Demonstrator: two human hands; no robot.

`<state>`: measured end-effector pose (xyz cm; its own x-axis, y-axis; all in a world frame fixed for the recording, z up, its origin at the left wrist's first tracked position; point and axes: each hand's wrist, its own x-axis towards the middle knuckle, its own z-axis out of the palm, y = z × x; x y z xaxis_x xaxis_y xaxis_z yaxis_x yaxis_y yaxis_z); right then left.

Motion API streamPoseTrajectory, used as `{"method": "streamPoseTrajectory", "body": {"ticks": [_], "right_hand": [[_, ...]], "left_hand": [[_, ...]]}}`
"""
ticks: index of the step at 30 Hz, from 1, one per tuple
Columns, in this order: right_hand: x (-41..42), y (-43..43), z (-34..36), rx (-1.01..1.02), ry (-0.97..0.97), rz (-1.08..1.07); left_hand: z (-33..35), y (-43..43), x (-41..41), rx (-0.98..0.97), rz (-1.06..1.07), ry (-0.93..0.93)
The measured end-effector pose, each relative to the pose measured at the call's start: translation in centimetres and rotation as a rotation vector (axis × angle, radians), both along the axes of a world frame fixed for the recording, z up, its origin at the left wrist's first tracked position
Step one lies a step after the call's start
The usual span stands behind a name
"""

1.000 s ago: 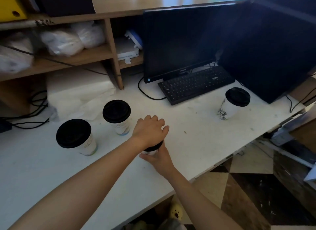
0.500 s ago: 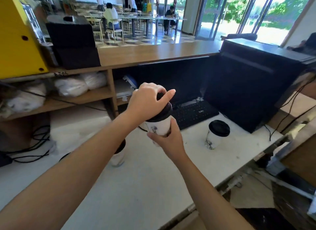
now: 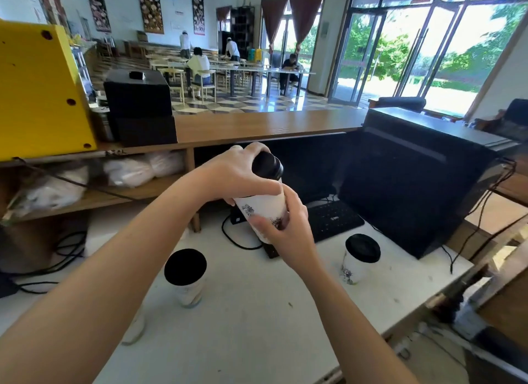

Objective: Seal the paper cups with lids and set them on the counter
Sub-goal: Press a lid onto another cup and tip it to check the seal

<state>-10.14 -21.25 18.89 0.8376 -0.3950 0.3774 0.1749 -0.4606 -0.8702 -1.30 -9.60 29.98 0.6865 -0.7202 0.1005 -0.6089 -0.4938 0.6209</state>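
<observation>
At frame centre, the left hand (image 3: 237, 175) is curling over the lid (image 3: 267, 165) while the right hand (image 3: 285, 232) is wrapping the tilted paper cup (image 3: 265, 206), held above the surface (image 3: 257, 312). Squeezing the wall is probably risking a popped lid and a spill. At lower left, the forearm is covering most of another cup (image 3: 133, 330). Fingers are hiding the lid seam, so seating cannot be confirmed.
</observation>
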Motion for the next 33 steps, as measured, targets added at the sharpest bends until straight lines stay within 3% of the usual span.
{"method": "streamPoseTrajectory", "body": {"ticks": [5,7,12,15,18,21,23,28,33], "right_hand": [[-0.3,-3.4,0.8,0.618,0.283,0.055],[-0.2,-4.5,1.5,0.692,0.383,0.122],[-0.2,-5.0,3.0,0.586,0.565,0.156],[-0.2,-5.1,3.2,0.591,0.388,0.150],[-0.4,-4.8,3.2,0.439,0.229,0.076],[-0.5,-4.4,3.0,0.358,0.149,0.079],[-0.5,-4.4,3.0,0.304,0.125,0.103],[-0.5,-5.1,2.7,0.201,0.113,0.141],[-0.7,-5.9,1.9,0.282,0.150,0.187]], "left_hand": [[-2.7,1.8,0.7,-0.274,-0.099,-0.061],[-4.2,2.5,0.3,-0.374,-0.129,-0.081],[-7.8,3.8,-0.6,-0.569,-0.194,-0.071],[-9.2,4.3,-0.1,-0.547,-0.194,0.036],[-10.0,4.5,0.4,-0.551,-0.143,0.334],[-10.0,3.9,1.1,-0.705,-0.063,0.786],[-9.7,3.4,1.5,-0.677,-0.040,0.918],[-9.2,2.2,1.8,-0.665,0.028,0.954],[-9.6,1.1,1.7,-0.714,0.081,0.830]]}}
